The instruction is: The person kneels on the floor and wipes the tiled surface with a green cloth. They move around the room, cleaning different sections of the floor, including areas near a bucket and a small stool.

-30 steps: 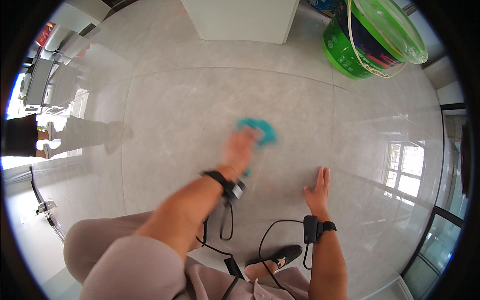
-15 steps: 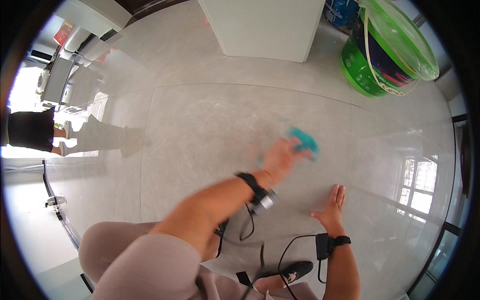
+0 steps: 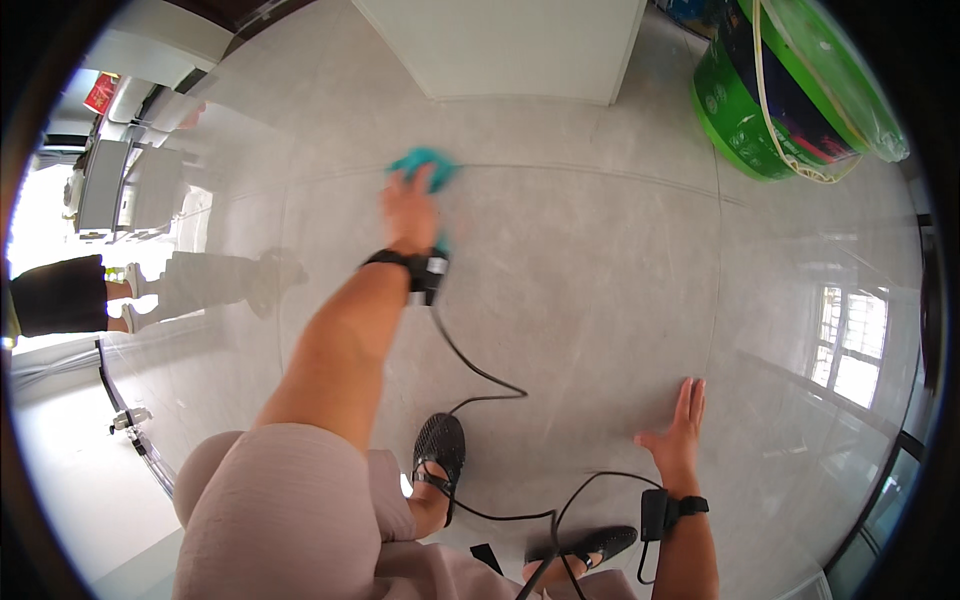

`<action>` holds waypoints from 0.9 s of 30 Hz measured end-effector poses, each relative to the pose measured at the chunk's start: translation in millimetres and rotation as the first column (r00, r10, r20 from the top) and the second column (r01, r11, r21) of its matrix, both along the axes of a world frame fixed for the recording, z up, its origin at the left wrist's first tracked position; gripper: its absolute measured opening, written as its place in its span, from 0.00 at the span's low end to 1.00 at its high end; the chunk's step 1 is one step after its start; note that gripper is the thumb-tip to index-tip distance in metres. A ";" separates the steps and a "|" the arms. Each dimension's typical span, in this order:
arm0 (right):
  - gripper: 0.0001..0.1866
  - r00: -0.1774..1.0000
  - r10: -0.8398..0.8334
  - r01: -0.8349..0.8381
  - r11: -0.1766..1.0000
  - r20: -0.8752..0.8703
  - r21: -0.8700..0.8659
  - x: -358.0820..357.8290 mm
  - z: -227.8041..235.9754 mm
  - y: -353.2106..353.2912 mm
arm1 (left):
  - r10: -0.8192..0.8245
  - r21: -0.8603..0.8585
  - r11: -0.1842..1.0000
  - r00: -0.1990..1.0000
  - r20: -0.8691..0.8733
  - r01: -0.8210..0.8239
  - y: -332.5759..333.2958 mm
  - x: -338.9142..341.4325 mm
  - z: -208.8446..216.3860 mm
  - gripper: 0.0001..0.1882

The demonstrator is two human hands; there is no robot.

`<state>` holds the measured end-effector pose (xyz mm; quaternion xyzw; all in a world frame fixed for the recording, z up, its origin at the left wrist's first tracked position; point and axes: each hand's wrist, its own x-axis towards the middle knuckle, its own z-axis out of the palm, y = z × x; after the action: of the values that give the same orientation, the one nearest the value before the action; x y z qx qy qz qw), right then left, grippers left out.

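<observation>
My left hand (image 3: 408, 212) is on the far left part of the tiled floor (image 3: 560, 300), arm stretched forward. Its fingers press a bunched teal cloth (image 3: 428, 165) against the tiles. Part of the cloth shows beyond the fingertips and a strip trails beside the wrist; motion blurs both. At the lower right, my right hand (image 3: 678, 432) rests on the floor, fingers extended and thumb held out to the side, with nothing in it. A black strap with a small device and cable circles each wrist.
A green bucket (image 3: 735, 110) with a lid and handle stands at the far right, near a white cabinet-like block (image 3: 520, 50). Black cables (image 3: 490, 385) loop over the floor around my black shoes (image 3: 440, 445). Another person's legs (image 3: 118, 290) show at the left.
My left hand has swept the teal cloth far to the left and away from me. My right hand stays in nearly the same spot. The view has shifted slightly.
</observation>
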<state>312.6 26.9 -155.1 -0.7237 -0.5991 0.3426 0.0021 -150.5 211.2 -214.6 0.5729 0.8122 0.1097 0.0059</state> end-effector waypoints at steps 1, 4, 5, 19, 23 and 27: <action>0.66 1.000 -0.004 0.004 1.000 -0.007 0.001 -0.7 1.3 0.8 | 0.163 -0.104 0.981 0.986 -0.023 -0.164 -10.4 -42.9 0.1 0.29; 0.65 1.000 -0.010 0.010 1.000 -0.013 -0.007 -1.1 2.7 2.4 | 0.629 -0.258 0.748 0.777 -0.018 -0.611 -36.9 -123.0 -3.4 0.32; 0.65 1.000 -0.027 0.027 0.999 -0.015 -0.032 -1.0 2.3 2.5 | 0.601 -0.225 0.784 0.798 0.040 -0.579 -39.1 -131.3 -3.1 0.32; 0.69 0.997 0.065 -0.066 0.998 0.049 0.024 -1.3 -1.5 2.6 | -0.812 0.115 0.583 0.583 0.038 0.805 47.6 198.3 -1.8 0.25; 0.68 1.000 -0.025 0.025 0.999 0.005 -0.029 -6.9 5.2 6.3 | -0.726 0.046 0.687 0.683 0.073 0.725 91.0 177.7 -14.7 0.26; 0.67 0.996 -0.064 0.071 0.990 0.061 -0.122 -14.0 12.0 11.7 | -0.409 0.189 0.901 0.910 0.066 0.391 117.0 51.5 -26.6 0.27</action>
<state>298.6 38.6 -143.1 -0.7517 -0.5518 0.3581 -0.0483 -99.1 328.2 -241.2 0.7192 0.6634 0.2053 0.0214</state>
